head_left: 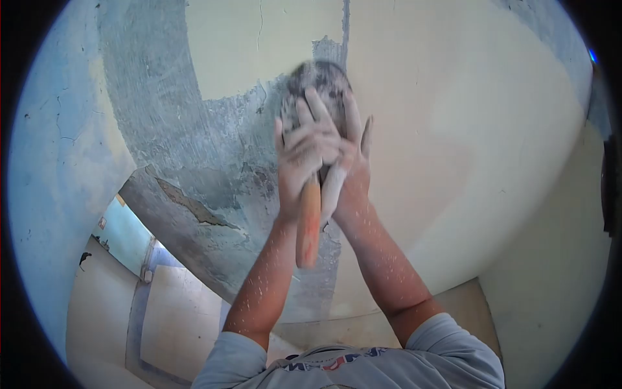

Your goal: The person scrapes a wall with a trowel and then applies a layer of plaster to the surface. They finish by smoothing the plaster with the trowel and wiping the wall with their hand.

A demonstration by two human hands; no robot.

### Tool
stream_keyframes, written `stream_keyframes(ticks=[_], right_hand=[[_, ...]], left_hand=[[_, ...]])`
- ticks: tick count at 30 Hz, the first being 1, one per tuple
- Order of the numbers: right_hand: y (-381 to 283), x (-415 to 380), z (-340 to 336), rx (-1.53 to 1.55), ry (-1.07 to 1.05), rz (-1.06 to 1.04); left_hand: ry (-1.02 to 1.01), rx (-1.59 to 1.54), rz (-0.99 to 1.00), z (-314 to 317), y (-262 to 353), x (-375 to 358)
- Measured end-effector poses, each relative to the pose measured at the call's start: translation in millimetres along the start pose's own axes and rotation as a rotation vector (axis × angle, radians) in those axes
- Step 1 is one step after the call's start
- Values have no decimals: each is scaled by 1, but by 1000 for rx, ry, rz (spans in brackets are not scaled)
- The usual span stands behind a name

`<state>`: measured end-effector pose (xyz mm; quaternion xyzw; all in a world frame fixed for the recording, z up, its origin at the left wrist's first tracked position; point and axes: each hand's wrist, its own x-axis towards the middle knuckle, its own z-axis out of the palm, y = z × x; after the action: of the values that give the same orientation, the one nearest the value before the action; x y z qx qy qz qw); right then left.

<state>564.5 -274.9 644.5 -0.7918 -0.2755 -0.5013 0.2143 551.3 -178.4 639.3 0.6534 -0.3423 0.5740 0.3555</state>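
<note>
A tool with an orange-brown wooden handle (309, 227) and a dark, dust-smeared round head (324, 76) lies against the wall surface (402, 97). My left hand (301, 146) is spread over the tool, its fingers apart and coated in pale dust. Beside and partly under it, my right hand (353, 155) also presses on the tool with dusty fingers extended. The handle points down between my forearms. Part of the tool's head is covered by my fingers, and its edge is slightly blurred.
Grey rough patches (175, 123) border cream paint on the wall. A cracked, peeling spot (194, 206) is at lower left, above an opening (181, 292) showing another room's surfaces. A blue wall (52, 162) stands at left. A dark object (608, 185) is at the right edge.
</note>
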Motion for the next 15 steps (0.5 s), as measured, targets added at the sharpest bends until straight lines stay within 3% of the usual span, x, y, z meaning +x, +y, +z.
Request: stream_keyframes(ticks=[4, 7, 10, 15], right_hand=[[2, 15, -2, 26, 48, -26], [0, -21, 5, 33, -33, 10], [-3, -56, 20, -82, -115, 51], [-4, -6, -4, -5, -33, 2]], left_hand=[[15, -28, 21, 1, -1, 18], [-38, -2, 32, -1, -4, -23], [-60, 33, -81, 0, 8, -64], [-5, -21, 1, -1, -1, -6]])
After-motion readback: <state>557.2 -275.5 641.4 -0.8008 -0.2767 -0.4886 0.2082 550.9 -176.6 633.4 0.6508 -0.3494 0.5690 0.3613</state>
